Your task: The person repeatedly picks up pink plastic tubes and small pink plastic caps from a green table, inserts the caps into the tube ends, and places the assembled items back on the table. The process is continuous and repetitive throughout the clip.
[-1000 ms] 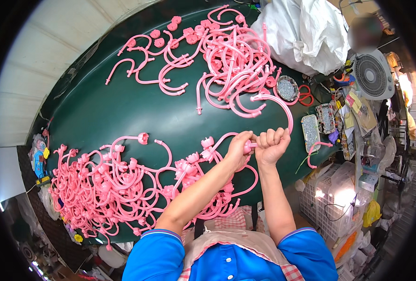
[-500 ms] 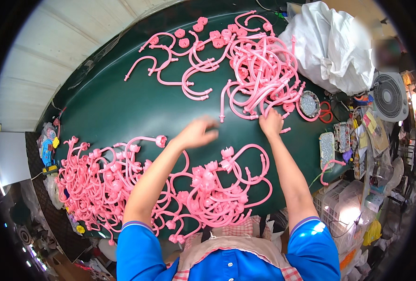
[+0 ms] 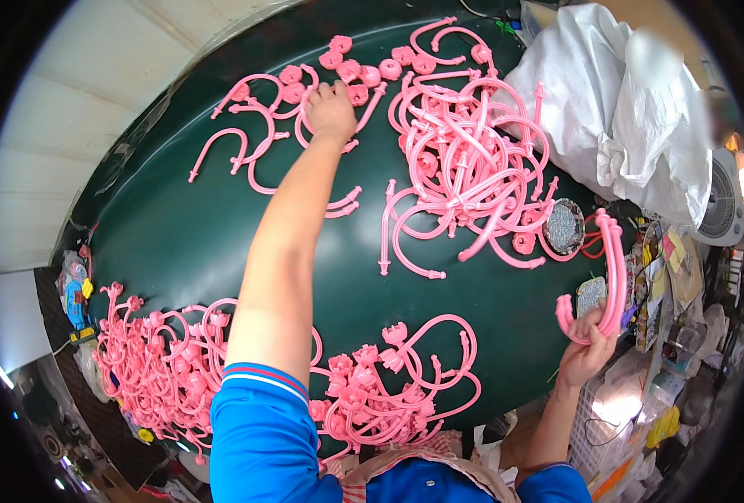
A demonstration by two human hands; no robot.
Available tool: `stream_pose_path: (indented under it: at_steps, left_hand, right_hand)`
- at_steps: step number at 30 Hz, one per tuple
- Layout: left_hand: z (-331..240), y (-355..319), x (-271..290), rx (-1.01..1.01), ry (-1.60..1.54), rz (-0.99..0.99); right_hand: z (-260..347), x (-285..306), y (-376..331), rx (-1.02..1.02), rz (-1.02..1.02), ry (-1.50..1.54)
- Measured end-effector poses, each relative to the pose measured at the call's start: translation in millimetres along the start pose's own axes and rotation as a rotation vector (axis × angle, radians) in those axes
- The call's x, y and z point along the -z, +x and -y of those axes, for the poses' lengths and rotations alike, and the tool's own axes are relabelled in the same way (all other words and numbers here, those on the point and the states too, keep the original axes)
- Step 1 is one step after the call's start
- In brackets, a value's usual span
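My right hand [image 3: 588, 350] is raised at the right side of the table, closed round a small bunch of pink curved plastic tubes [image 3: 613, 277] with knobbed ends. At the far side my left hand [image 3: 331, 113] reaches down among loose pink tubes, its fingers apart, beside a pink flower-shaped cup [image 3: 357, 95]. Its fingertips are partly hidden, and I see nothing held in them. More pink flower-shaped cups [image 3: 331, 59] lie just beyond it. A large heap of bare pink tubes [image 3: 464, 159] spreads between my two hands.
Tubes with flower cups fitted lie in a left pile [image 3: 162, 369] and a near pile [image 3: 363, 394] on the dark green table [image 3: 321, 277]. A white sack [image 3: 590, 101] stands at the far right, near a round speckled dish [image 3: 564, 227] and a grey fan [image 3: 721, 201].
My right hand has left the tube heap and come right and nearer, now holding several tubes. My left hand has moved from mid-table to the loose tubes and cups at the far side.
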State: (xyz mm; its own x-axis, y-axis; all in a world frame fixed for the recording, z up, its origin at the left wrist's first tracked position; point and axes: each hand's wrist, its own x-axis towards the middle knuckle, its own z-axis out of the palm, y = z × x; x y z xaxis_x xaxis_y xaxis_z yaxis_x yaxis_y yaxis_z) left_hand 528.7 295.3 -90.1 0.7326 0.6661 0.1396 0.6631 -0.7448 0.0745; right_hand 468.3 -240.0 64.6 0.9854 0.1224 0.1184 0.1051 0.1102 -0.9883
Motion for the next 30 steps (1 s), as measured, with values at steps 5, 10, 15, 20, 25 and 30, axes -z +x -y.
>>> stream_pose_path:
  at_steps: [5,10,15,20,25,30]
  left_hand:
    - [24.8,-43.8,-11.5,-0.286,-0.314,-0.291]
    - [-2.3,-133.3,17.0,-0.337,-0.918,0.109]
    - [28.4,-108.5,40.8,-0.061,-1.122,-0.033]
    - [16.1,-83.2,65.9,-0.120,-0.458,-0.359]
    - [-24.5,-106.5,29.9,-0.313,-0.424,0.044]
    - [-37.3,-82.2,11.4,-0.362,-0.268,0.073]
  right_hand:
    - [-23.0,-45.4,-16.8,-0.217,0.297,0.041]
    - [-47.9,-104.7,-25.1,-0.348,0.406,0.076]
    - [-56.1,-102.8,-30.4,-0.330,0.421,-0.223]
    - [-69.0,-96.2,-45.1,-0.229,0.664,-0.501]
    - [-61.9,-106.5,-47.6,-0.325,0.671,-0.578]
    - [-55.4,-89.3,-50.7,-0.396,0.498,-0.256]
